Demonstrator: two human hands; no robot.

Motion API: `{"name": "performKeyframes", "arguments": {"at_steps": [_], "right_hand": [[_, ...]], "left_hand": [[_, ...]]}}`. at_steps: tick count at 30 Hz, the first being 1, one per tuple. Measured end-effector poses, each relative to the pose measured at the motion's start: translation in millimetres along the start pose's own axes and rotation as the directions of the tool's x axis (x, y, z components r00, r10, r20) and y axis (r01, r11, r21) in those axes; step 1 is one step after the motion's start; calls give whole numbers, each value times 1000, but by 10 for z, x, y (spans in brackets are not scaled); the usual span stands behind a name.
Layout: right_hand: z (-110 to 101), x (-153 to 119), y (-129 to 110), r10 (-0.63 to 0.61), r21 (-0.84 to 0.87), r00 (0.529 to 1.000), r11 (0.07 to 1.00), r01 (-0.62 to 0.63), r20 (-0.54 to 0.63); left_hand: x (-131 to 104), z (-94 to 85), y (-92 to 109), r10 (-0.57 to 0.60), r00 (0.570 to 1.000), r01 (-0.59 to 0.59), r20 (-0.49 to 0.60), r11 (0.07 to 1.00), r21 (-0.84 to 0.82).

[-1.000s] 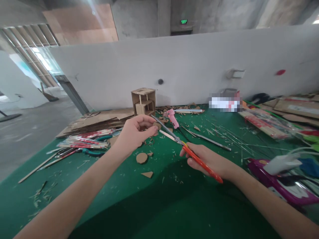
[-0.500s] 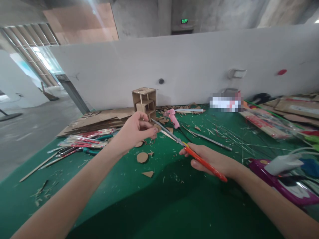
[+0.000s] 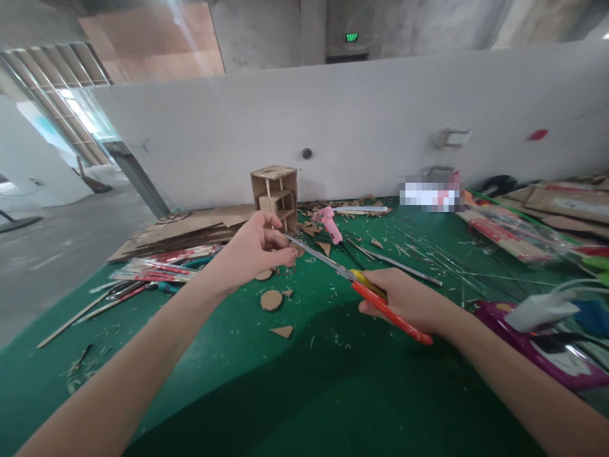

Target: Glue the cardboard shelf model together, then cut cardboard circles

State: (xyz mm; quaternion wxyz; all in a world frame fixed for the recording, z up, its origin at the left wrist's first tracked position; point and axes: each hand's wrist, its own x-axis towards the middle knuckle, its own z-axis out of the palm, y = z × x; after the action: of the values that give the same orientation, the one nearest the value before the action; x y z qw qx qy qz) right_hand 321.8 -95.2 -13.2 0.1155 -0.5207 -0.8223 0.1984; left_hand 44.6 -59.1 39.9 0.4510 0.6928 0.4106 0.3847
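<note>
My right hand [image 3: 397, 295] is closed on scissors [image 3: 380, 306] with red and yellow handles, whose blades point up and left. The blades look nearly together, with their tips beside the fingers of my left hand [image 3: 269, 244]. My left hand pinches a small brown cardboard piece [image 3: 298, 249], partly hidden by the fingers. Below my hands a round cardboard disc [image 3: 271, 300] and a small cardboard triangle [image 3: 284, 331] lie on the green table [image 3: 228, 368].
A small cardboard shelf [image 3: 276, 197] stands behind my left hand. Beside it lies a pink glue gun [image 3: 330, 225]. Wrapped sticks [image 3: 157, 270] and flat cardboard [image 3: 190, 228] are at left, a purple power strip [image 3: 537, 349] at right.
The scissor blades have come closer together and shifted slightly down-left. The fingers of my right hand have tightened around the handles. My left hand has barely moved.
</note>
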Motion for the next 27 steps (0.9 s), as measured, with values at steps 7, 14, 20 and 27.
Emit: {"name": "performKeyframes", "arguments": {"at_steps": [7,14,20,27], "right_hand": [[20,14,-34,36,-156,999,987,-42,-37],[90,72,14,46,-187,988,980,-74,-146],[121,78,66,-45,-130,986,991,24,-160],[162,60,119,-48,309,986,946,97,-162]], "left_hand": [[-6,-8,21,11,1000,-10,-5,999,41],[-15,10,54,-10,1000,10,4,996,94],[-13,16,14,114,991,-94,-70,964,247],[49,-8,-55,177,984,-153,-25,907,393]]}}
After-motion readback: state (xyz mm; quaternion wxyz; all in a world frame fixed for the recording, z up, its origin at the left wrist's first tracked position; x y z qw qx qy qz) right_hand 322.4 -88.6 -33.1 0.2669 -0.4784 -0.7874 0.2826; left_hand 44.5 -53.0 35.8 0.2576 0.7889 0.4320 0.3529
